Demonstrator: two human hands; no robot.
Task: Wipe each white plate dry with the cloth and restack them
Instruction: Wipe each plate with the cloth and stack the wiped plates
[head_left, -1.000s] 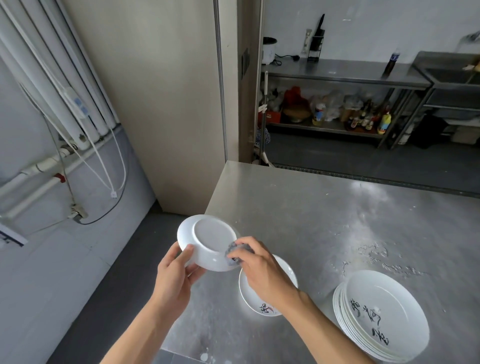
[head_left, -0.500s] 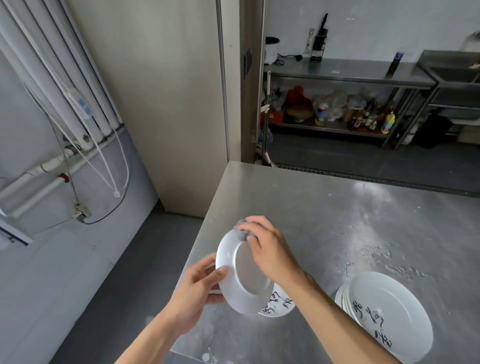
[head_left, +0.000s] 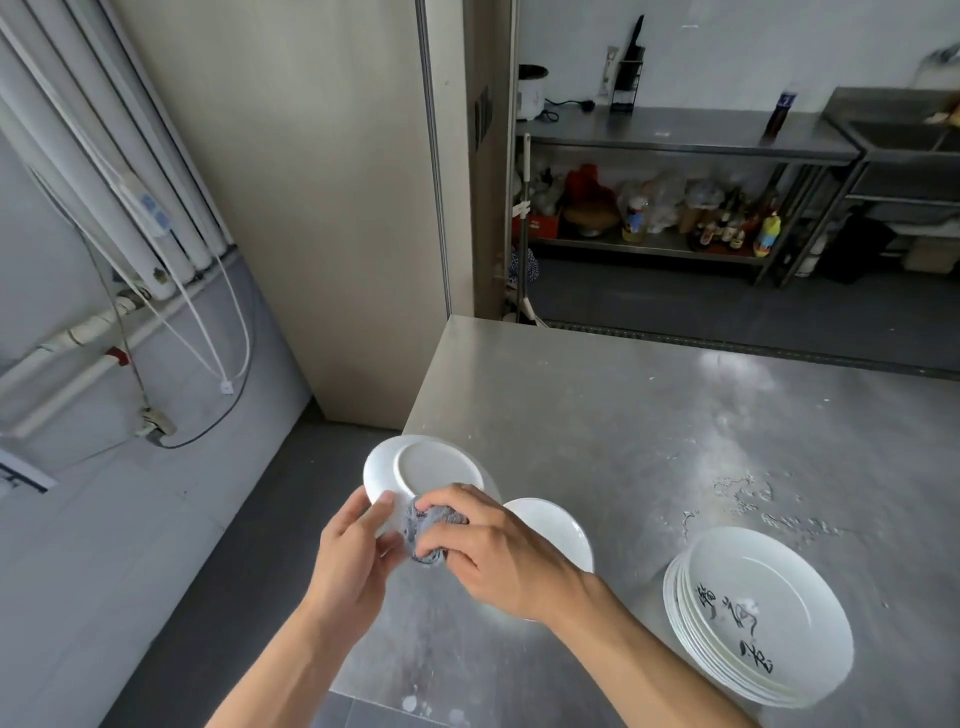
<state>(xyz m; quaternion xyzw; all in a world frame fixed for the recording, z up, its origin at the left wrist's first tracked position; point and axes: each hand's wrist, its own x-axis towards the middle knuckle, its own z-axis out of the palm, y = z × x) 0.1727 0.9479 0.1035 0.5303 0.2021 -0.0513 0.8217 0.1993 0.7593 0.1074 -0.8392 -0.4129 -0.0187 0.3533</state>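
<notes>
A small white plate is held up over the table's near left corner, its underside facing me. My left hand grips its lower rim, thumb on the back. My right hand holds a bunched grey cloth and presses it against the plate's lower edge. Just behind my right hand a single white plate lies on the steel table, partly hidden. At the near right stands a stack of several white plates with black writing on the top one.
Water drops and smears mark the table right of centre. The table's left edge drops to a dark floor. A wall panel and pipes stand to the left. Steel shelving with bottles lines the far wall.
The held plate has turned from edge-on to showing its underside and moved left. My right hand with the cloth shifted from the plate's top rim to its lower edge.
</notes>
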